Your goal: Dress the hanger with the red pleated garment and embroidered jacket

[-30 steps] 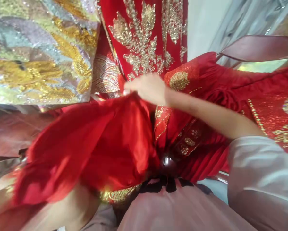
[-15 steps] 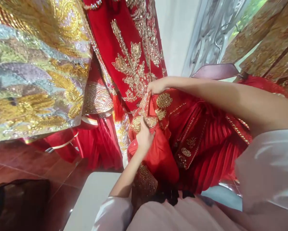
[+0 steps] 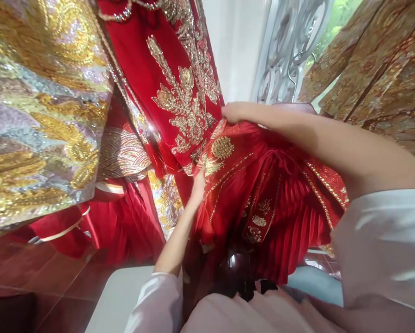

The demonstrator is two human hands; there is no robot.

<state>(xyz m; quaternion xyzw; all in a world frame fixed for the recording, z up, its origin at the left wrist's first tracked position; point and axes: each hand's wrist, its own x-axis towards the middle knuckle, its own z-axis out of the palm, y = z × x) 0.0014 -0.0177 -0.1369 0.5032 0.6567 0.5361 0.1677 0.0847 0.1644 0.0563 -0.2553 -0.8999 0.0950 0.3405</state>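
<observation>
Head view: left hand (image 3: 197, 187) and right hand (image 3: 232, 112) pinch edges of the red embroidered garment (image 3: 232, 171), probably soft, best held there.

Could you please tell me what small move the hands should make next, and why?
Perhaps draw the left hand gently downward with the right hand steady, to smooth the edge: both hands appear to grip the red embroidered garment along its edge, the right one higher in the picture, and below the left hand it hangs in loose folds.
</observation>
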